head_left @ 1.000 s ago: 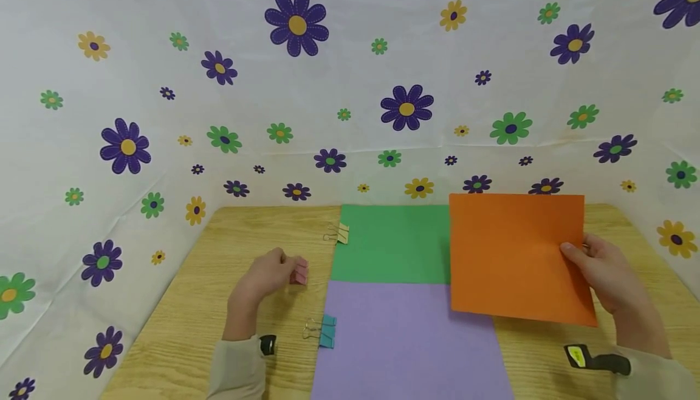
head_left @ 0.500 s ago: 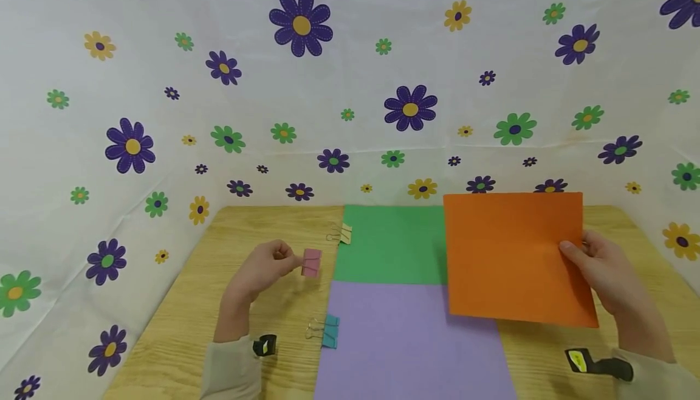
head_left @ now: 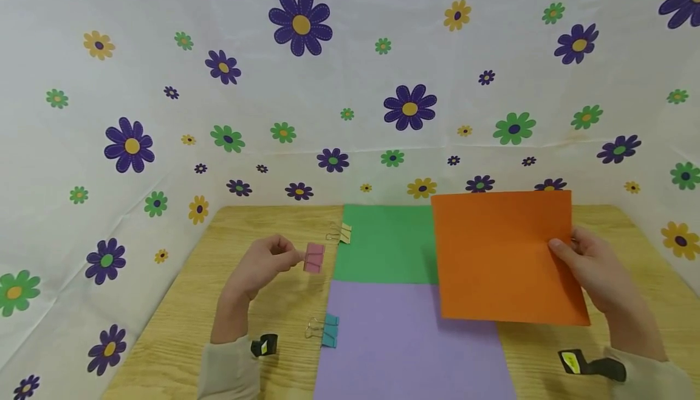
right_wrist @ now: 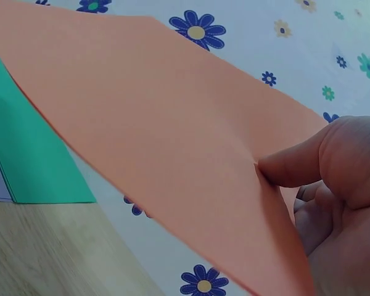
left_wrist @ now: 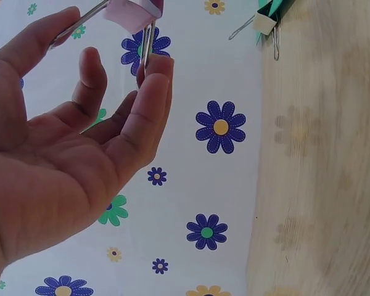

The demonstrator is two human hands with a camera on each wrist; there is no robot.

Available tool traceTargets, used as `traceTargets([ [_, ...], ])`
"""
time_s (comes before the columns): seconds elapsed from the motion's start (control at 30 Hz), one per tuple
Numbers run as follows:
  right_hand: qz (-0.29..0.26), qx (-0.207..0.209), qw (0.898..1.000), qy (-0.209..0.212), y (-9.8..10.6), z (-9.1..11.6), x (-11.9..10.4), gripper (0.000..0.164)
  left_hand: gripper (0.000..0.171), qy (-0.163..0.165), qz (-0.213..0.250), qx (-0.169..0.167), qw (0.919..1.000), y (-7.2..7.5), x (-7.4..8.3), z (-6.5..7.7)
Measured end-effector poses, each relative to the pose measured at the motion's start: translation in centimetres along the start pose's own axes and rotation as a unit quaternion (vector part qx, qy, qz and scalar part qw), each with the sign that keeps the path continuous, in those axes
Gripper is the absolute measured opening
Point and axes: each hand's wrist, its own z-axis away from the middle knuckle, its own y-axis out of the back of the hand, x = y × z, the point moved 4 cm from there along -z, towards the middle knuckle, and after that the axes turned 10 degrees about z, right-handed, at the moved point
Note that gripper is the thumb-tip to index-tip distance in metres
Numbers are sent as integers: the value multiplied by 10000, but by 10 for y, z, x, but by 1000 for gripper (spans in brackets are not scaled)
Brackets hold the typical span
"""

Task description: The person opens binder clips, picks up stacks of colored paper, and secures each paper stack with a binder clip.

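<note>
My left hand [head_left: 261, 266] pinches a pink binder clip [head_left: 314, 258] above the table, left of the paper. In the left wrist view, thumb and fingers press the two wire handles of the pink clip [left_wrist: 135, 13]. My right hand [head_left: 598, 266] grips the right edge of a raised sheet of orange paper [head_left: 505, 260], thumb in front, other fingers mostly hidden behind. Below the orange sheet's left part lie green paper [head_left: 388, 242] and purple paper [head_left: 404, 339]. A yellow binder clip [head_left: 344, 233] is on the green paper's left edge, and a teal one [head_left: 330, 331] on the purple paper's left edge.
The wooden table [head_left: 180, 327] carries everything. A white cloth with printed flowers [head_left: 350, 72] hangs behind it and along both sides. Each wrist wears a black strap, the left one [head_left: 265, 345] and the right one [head_left: 593, 366].
The left hand has lifted the pink binder clip and brought it rightward, closer to the paper's left edge. The right hand has shifted the orange sheet a little to the left.
</note>
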Motion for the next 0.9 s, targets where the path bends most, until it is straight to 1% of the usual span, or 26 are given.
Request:
traceTargets([
  [0.23,30,-79,9999,-88,-4,-1,-4,54,30,-70,135,-4,9999,-3,5,-1],
  [0.4,-55,-128,9999,-82,-7,-1,-5,52,30,-27,406,-54,9992,-7,8,0],
  [0.7,-24,-230,9997,-52,-10,-2,-7,52,28,-21,528,-64,9986,-12,6,-2],
  [0.9,-246,-218,9995,26,-9,-2,-8,50,28,4,637,-166,9978,-13,6,-1],
])
